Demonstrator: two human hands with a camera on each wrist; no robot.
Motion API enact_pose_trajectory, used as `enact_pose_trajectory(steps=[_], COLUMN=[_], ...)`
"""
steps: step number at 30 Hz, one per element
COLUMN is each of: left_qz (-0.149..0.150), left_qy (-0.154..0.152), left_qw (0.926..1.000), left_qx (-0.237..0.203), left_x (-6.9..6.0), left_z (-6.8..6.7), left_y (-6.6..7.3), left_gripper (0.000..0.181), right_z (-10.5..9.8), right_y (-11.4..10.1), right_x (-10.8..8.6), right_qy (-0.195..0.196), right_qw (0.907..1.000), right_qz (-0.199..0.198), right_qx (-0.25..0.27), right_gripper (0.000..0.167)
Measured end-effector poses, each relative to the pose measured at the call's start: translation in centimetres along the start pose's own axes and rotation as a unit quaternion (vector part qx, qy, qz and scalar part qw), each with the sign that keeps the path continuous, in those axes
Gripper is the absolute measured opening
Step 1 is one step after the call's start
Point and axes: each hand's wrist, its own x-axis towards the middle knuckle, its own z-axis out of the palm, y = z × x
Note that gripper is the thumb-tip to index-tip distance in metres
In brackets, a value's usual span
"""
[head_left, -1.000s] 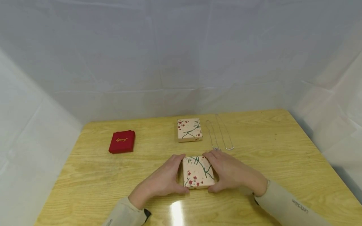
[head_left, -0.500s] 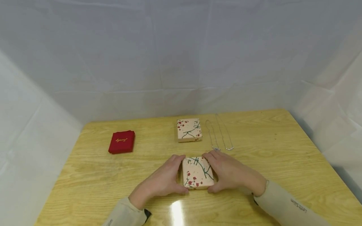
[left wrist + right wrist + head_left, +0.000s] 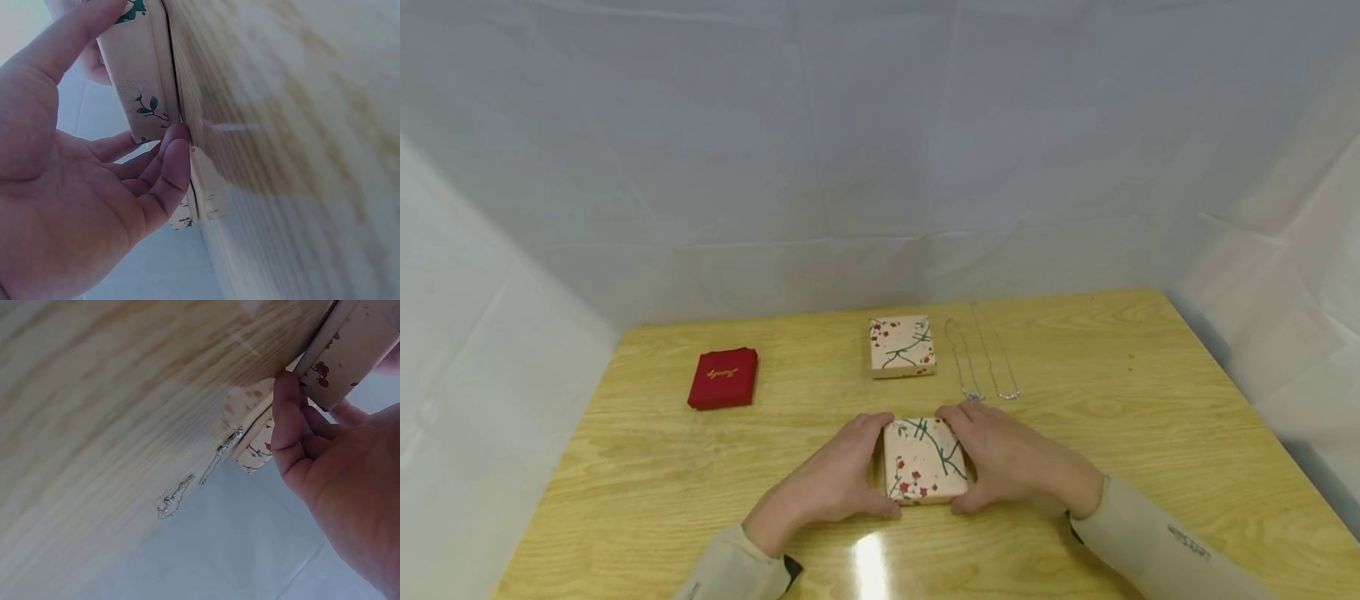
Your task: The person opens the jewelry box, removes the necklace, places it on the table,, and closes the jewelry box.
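A cream square jewellery box (image 3: 925,461) with red blossoms and green branches lies near the front middle of the table. My left hand (image 3: 833,482) grips its left side, thumb at the near edge and fingers at the far corner. On the other side my right hand (image 3: 1018,457) holds it the same way. In the left wrist view, a thin line runs along the lower side of the box (image 3: 140,87), like the seam of a lid. Curled fingertips touch the box's (image 3: 350,359) lower side in the right wrist view. What is inside is hidden.
Behind stands a second flowered box (image 3: 902,343). Two silver necklaces lie to its right, one with a small pendant (image 3: 974,397), the other with a row of beads (image 3: 1009,394). A red case (image 3: 724,377) with gold lettering sits at the left. White sheets (image 3: 850,150) surround the table.
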Motion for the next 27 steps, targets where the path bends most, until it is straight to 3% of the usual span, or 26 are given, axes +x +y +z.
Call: enact_pose_trajectory(steps=[14,27], left_qz=[0.014,0.036], left_qy=[0.004,0.039], left_qw=[0.9998,0.998], left_qx=[-0.011,-0.032], left_x=[0.1,-0.1], left_z=[0.1,0.0], left_y=[0.2,0.7], left_gripper=[0.126,0.125], right_z=[0.0,-0.9], right_y=[0.2,-0.4], right_x=[-0.1,0.2], right_qy=[0.024,0.043], right_qw=[0.9997,0.999], right_qz=[-0.003,-0.007], right_qx=[0.004,0.005], right_gripper=[0.111,0.117])
